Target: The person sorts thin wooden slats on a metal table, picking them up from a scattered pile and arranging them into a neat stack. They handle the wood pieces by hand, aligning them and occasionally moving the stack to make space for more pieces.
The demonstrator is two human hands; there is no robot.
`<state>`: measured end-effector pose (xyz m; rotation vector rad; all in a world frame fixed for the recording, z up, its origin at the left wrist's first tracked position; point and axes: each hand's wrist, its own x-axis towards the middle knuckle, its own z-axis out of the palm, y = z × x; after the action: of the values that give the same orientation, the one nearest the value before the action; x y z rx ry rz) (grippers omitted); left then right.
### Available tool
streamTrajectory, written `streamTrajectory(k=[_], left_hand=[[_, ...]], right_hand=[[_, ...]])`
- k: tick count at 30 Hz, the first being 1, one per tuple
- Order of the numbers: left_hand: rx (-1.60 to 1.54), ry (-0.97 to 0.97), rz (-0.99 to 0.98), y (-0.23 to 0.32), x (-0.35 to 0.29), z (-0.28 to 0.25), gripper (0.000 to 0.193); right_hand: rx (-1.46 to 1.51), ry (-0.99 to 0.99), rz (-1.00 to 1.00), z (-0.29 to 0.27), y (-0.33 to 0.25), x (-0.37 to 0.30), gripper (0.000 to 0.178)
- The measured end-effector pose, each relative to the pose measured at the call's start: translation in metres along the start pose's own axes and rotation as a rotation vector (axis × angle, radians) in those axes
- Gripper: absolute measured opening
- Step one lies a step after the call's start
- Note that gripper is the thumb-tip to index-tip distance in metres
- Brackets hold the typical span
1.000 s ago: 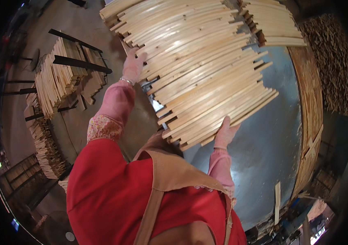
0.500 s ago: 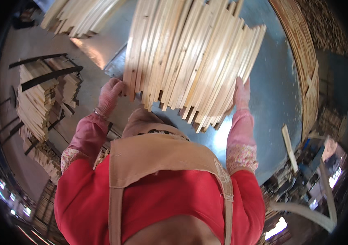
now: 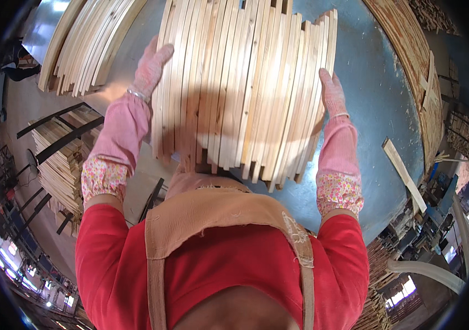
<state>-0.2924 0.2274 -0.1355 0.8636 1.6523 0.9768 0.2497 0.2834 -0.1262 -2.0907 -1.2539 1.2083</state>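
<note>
A wide bundle of pale wooden strips (image 3: 240, 99) lies side by side in front of me, with uneven near ends. My left hand (image 3: 153, 67), in a pink glove, grips the bundle's left side, thumb toward the top and the other fingers partly hidden. On the opposite side my right hand (image 3: 332, 92), also gloved, presses the outer strip with its thumb up; its remaining fingers are largely out of sight behind the wood. The bundle's near ends overhang the edge of the blue-grey metal table (image 3: 363, 159), close to my tan apron (image 3: 218, 212).
Another batch of strips (image 3: 94, 44) sits at the far left. Below it, a rack with dark bars (image 3: 64, 126) holds stacked wood. Worn wooden boarding (image 3: 410, 71) borders the table's right side, and a loose strip (image 3: 405, 176) lies near the right edge. A pale hose (image 3: 427, 272) curves at lower right.
My left hand has moved forward from the near left corner to farther up the bundle's left side. The bundle has shifted slightly left, and my right hand sits farther forward.
</note>
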Motion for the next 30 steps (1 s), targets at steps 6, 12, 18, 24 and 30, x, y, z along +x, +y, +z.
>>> streamTrajectory(k=[6,12,18,24,30], left_hand=[[1.011,0.254,0.139,0.07,-0.012,0.041,0.099],[1.34,0.002,0.692,0.146,0.032,0.124,0.075],[1.393,-0.077,0.634,0.156,0.093,0.16,0.072],[0.072,-0.283,0.452,0.199,0.046,0.142,0.044],[0.267,-0.473,0.332,0.084,-0.148,0.166,0.104]], right_hand=[[0.489,-0.032,0.057,-0.007,-0.009,-0.018,0.092],[0.595,-0.059,0.004,-0.005,0.006,-0.003,0.09],[0.474,-0.045,0.013,-0.006,-0.01,-0.014,0.091],[0.451,0.018,0.009,-0.005,-0.015,-0.021,0.089],[0.176,0.078,-0.031,-0.01,-0.031,-0.029,0.076]])
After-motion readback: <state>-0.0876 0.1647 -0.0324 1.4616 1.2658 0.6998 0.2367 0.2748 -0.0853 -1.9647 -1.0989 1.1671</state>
